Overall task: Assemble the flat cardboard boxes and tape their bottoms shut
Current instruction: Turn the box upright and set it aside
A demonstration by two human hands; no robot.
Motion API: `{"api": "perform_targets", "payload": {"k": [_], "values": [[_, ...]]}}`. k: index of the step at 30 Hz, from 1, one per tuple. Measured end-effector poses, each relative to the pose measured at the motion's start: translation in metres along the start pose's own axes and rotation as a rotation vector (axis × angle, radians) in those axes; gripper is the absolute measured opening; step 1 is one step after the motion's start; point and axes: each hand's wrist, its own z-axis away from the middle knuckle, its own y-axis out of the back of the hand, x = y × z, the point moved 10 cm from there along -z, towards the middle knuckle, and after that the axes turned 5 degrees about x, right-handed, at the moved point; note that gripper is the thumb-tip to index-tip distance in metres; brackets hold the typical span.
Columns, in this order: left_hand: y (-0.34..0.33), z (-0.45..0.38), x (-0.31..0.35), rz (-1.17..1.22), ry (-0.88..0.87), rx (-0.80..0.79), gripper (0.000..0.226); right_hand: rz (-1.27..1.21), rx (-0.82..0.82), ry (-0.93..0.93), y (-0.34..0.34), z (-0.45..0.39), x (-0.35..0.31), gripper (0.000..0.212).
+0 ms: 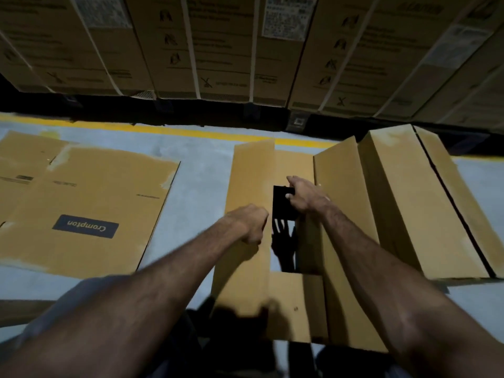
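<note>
A brown cardboard box [245, 268] stands on the floor in front of me with its flaps facing up. My left hand [252, 223] has its fingers curled on the inner edge of the long left flap [251, 175]. Fingers of my right hand [302, 197] are curled round the inner edge of the long right flap [338, 186]. Between the two long flaps a dark gap [283, 211] shows the box's inside. A short flap [294, 298] lies folded in at the near end, another [294, 165] at the far end. No tape is in view.
A flat cardboard sheet with a "Crompton" label [81, 203] lies on the grey floor to the left. Another long box [409, 203] lies right beside mine. Strapped cartons [223, 45] are stacked behind a yellow floor line [163, 129].
</note>
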Motion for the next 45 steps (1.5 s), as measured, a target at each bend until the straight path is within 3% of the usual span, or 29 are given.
{"api": "perform_targets", "payload": {"k": [4,7,10,12,15,17,19,21,24,28,30,35,45], "values": [[-0.044,0.010,0.012,-0.245,-0.070,-0.092,0.029,-0.016,0.013,-0.005,0.014,0.061,0.036,0.066],[-0.050,0.021,0.016,-0.376,-0.075,-0.035,0.044,0.077,0.057,-0.025,0.024,0.112,0.071,0.070],[-0.053,0.030,0.018,-0.414,-0.085,0.041,0.052,0.128,0.210,-0.120,0.039,0.158,0.113,0.072],[-0.056,0.034,0.015,-0.389,-0.082,0.074,0.054,-0.043,0.248,-0.279,0.041,0.179,0.141,0.078],[-0.061,0.039,0.005,-0.343,-0.046,0.068,0.068,-0.552,0.296,-0.524,0.038,0.196,0.160,0.082],[-0.064,0.041,-0.003,-0.307,-0.008,0.050,0.081,-0.750,0.330,-0.553,0.042,0.198,0.145,0.069],[-0.068,0.041,-0.011,-0.274,0.022,0.050,0.087,-0.785,0.307,-0.430,0.046,0.190,0.109,0.052],[-0.072,0.039,-0.017,-0.242,0.053,0.048,0.090,-0.749,0.225,-0.235,0.041,0.182,0.064,0.042],[-0.079,0.032,-0.026,-0.195,0.098,0.027,0.098,-0.538,0.056,-0.031,0.006,0.174,0.008,0.044],[-0.083,0.027,-0.032,-0.168,0.112,0.007,0.108,-0.012,-0.115,0.068,-0.074,0.171,-0.008,0.067],[-0.085,0.028,-0.033,-0.169,0.109,0.006,0.109,0.096,-0.128,0.060,-0.102,0.170,0.000,0.078],[-0.086,0.029,-0.035,-0.160,0.102,0.020,0.110,0.110,-0.090,0.066,-0.110,0.163,0.004,0.083],[-0.093,0.049,-0.039,-0.044,0.176,0.077,0.119,-0.105,0.000,-0.022,-0.112,0.167,0.033,0.089]]}}
